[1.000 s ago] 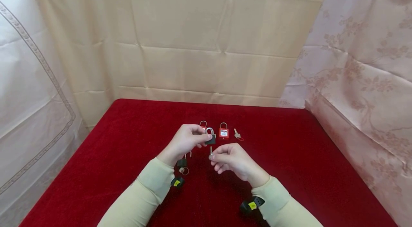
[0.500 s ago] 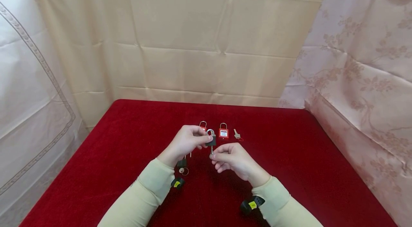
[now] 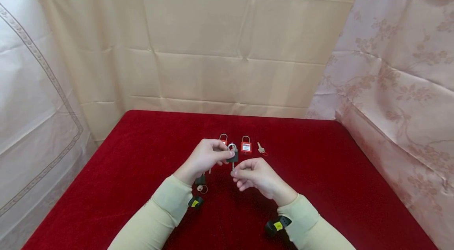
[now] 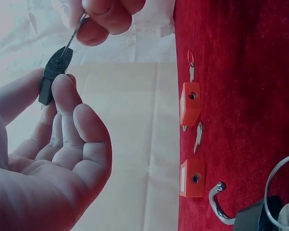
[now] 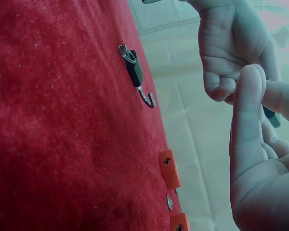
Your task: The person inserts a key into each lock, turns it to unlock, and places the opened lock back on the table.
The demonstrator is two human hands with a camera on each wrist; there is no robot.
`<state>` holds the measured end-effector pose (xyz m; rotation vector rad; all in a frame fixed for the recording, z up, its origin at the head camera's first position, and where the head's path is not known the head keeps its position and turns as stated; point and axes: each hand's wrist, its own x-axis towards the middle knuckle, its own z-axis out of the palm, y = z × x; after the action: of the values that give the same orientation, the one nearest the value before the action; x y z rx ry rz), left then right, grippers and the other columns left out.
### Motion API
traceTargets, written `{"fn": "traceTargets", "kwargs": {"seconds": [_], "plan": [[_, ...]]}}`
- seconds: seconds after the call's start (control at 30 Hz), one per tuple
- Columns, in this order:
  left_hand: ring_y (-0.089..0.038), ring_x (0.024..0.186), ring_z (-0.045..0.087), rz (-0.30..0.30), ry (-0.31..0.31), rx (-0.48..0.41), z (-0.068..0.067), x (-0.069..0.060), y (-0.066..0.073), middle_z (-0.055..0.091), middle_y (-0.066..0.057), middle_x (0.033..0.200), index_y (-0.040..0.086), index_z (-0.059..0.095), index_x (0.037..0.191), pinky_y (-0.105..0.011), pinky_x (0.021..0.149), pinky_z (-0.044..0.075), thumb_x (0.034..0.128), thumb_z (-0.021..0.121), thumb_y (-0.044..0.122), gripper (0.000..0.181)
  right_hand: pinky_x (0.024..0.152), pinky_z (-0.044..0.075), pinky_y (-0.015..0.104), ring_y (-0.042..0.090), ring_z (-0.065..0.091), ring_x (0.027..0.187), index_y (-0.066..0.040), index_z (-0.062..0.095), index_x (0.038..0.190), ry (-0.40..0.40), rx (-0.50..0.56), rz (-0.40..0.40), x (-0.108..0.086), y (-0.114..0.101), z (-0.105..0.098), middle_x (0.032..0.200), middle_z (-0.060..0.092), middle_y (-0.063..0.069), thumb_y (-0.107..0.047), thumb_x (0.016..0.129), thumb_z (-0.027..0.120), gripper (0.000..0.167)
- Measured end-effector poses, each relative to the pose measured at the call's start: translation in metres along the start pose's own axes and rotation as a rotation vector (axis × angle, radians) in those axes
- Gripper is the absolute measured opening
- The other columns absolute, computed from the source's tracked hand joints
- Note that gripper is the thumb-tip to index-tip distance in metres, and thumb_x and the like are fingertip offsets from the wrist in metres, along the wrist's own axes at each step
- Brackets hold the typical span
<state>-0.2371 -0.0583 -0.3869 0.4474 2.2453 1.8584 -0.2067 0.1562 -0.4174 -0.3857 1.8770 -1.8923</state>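
My left hand (image 3: 205, 157) pinches a small black padlock (image 3: 232, 158) by its body between thumb and fingers, its silver shackle upward. Below it, my right hand (image 3: 258, 176) pinches a silver key (image 3: 233, 166) between thumb and forefinger, blade pointing up. In the left wrist view the tip of the key (image 4: 73, 37) meets the keyhole in the underside of the padlock (image 4: 47, 86); how deep it sits I cannot tell. Fingers hide most of the padlock (image 5: 271, 117) in the right wrist view.
On the red-covered table (image 3: 149, 210) lies another black padlock (image 3: 200, 180), shackle open, with a ringed key (image 3: 203, 189). Farther back are two red padlocks (image 3: 246, 146), one partly behind my left hand, and a key with a red ring (image 3: 261, 148). Another key (image 4: 198, 137) lies between the red padlocks.
A second ago the key was apart from the padlock, just below it. Since then the padlock has come down slightly and the key's tip has met its underside.
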Motion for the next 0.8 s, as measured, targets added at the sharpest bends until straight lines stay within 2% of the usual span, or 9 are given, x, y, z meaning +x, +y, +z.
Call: {"fn": "traceTargets", "kwargs": {"seconds": [0.13,0.3,0.53,0.8], "plan": [[-0.022,0.075,0.069,-0.002,0.001,-0.006,-0.0001,0.0001,-0.0001,0.074,-0.006,0.086,0.005,0.075,0.094,-0.037,0.073,0.059,0.0892,0.080,0.015,0.013,0.063,0.060,0.031,0.014,0.067,0.065,0.010,0.069,0.100,0.002,0.008,-0.003,0.0005,0.0007,-0.0003,0.082,0.069,0.012,-0.001,0.093,0.068,0.013],[-0.032,0.080,0.070,-0.013,-0.003,0.008,-0.0004,-0.0005,-0.0004,0.074,-0.006,0.086,0.006,0.075,0.094,-0.035,0.072,0.059,0.0895,0.080,0.017,0.013,0.064,0.060,0.032,0.014,0.067,0.065,0.009,0.069,0.100,0.003,-0.004,0.007,0.0000,0.0001,-0.0001,0.082,0.070,0.012,-0.002,0.093,0.068,0.013],[-0.025,0.077,0.069,-0.005,0.002,0.021,-0.0016,-0.0001,-0.0016,0.074,-0.005,0.087,0.006,0.075,0.094,-0.036,0.072,0.059,0.0898,0.079,0.016,0.012,0.063,0.060,0.031,0.014,0.066,0.064,0.009,0.069,0.099,0.003,-0.009,0.002,-0.0006,-0.0014,0.0010,0.081,0.069,0.012,-0.001,0.093,0.068,0.012],[-0.027,0.077,0.070,-0.007,-0.011,0.024,-0.0007,-0.0002,0.0001,0.074,-0.005,0.088,0.006,0.075,0.096,-0.036,0.072,0.059,0.0905,0.079,0.016,0.012,0.063,0.060,0.031,0.014,0.066,0.064,0.009,0.069,0.099,0.002,-0.005,-0.003,-0.0012,-0.0008,0.0009,0.081,0.069,0.012,0.000,0.093,0.067,0.011]]}}
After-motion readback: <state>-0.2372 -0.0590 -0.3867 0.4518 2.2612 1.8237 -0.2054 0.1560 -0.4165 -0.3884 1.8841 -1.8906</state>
